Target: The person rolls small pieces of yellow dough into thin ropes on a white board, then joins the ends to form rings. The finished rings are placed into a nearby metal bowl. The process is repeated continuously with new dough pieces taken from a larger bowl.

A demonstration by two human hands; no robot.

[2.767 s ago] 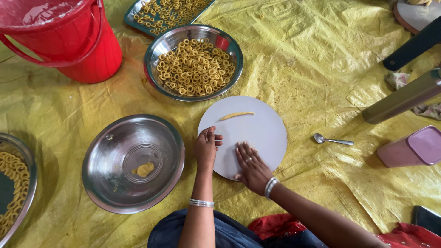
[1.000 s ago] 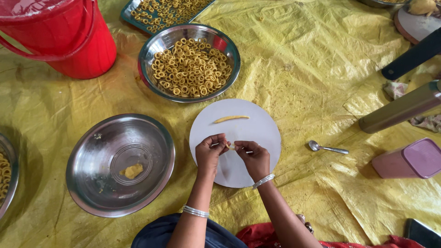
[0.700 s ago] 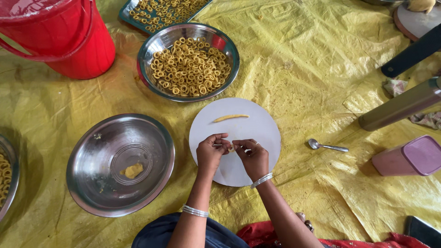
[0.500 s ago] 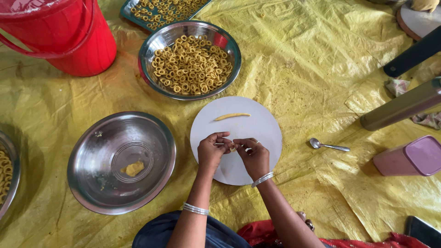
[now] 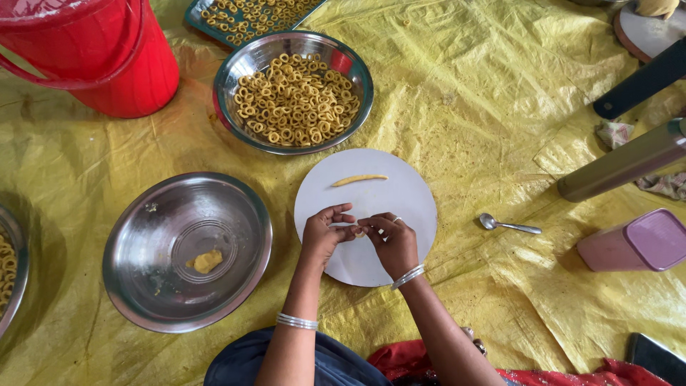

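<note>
Your left hand [image 5: 323, 234] and right hand [image 5: 391, 241] meet over the white round board [image 5: 400, 193], fingers of both pinched on a small dough piece [image 5: 359, 231]. A rolled dough strip [image 5: 359, 180] lies on the board's far side.

A yellow sheet [image 5: 486, 93] covers the floor. The round board [image 5: 389, 200] is white, with a pale yellow dough strip [image 5: 359, 180] on it. Far left stands a red bucket [image 5: 93, 53]. The bowl [image 5: 187, 251] is shiny steel; the rings [image 5: 294, 100] are golden yellow. On the right sits a box [image 5: 636, 241], pinkish, perhaps mauve-lidded.
</note>
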